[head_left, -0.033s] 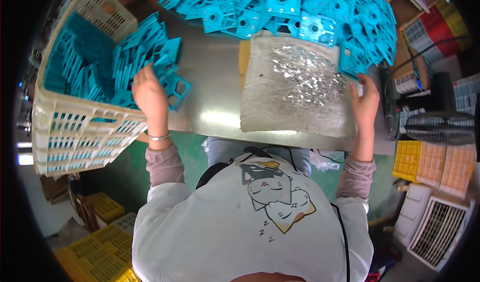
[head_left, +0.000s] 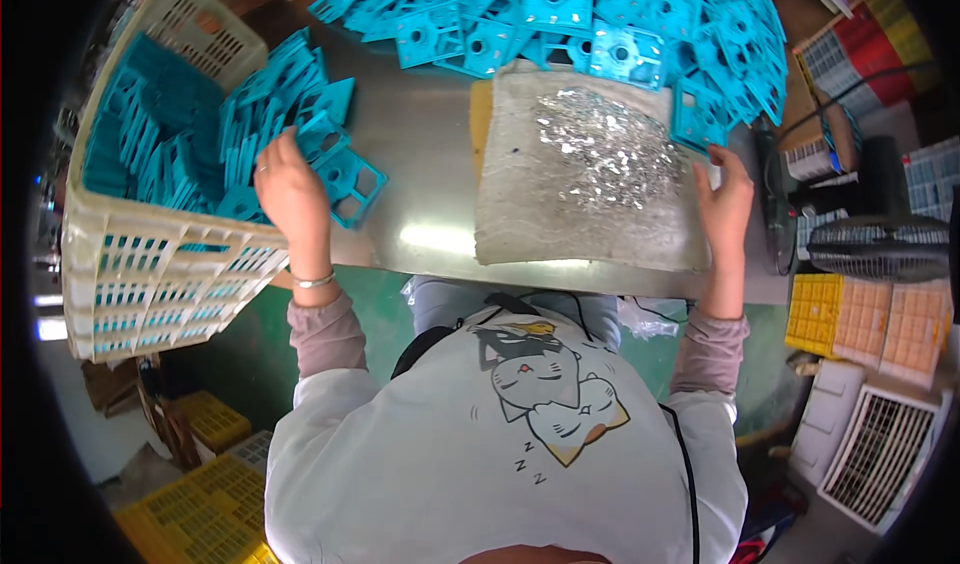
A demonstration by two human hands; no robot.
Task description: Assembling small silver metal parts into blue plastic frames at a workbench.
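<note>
My left hand point(head_left: 292, 192) is over the near right rim of the white crate, beside several blue plastic plates point(head_left: 268, 99) stacked on edge. Its fingers point away from me, seemingly stretched out, with the thumb side partly hidden. Just right of it, a blue plate with a round hole point(head_left: 350, 182) leans out over the steel table. My right hand point(head_left: 727, 199) is open at the right edge of a grey cloth, thumb and fingers apart. Its fingertips reach the near edge of another blue plate point(head_left: 698, 116); whether they touch it I cannot tell. Small shiny metal pieces point(head_left: 610, 154) lie scattered on the cloth point(head_left: 560, 236).
A large pile of blue plates point(head_left: 555, 9) covers the table's far side. The white crate point(head_left: 170, 226) at left holds many more. A black fan point(head_left: 880, 234) stands at right, near stacked yellow and orange crates point(head_left: 845, 319). The steel table point(head_left: 400, 174) ends near my body.
The holed plate beside my left hand has swung slightly right and toward me. The whole view has shifted a little left; both hands keep nearly the same poses.
</note>
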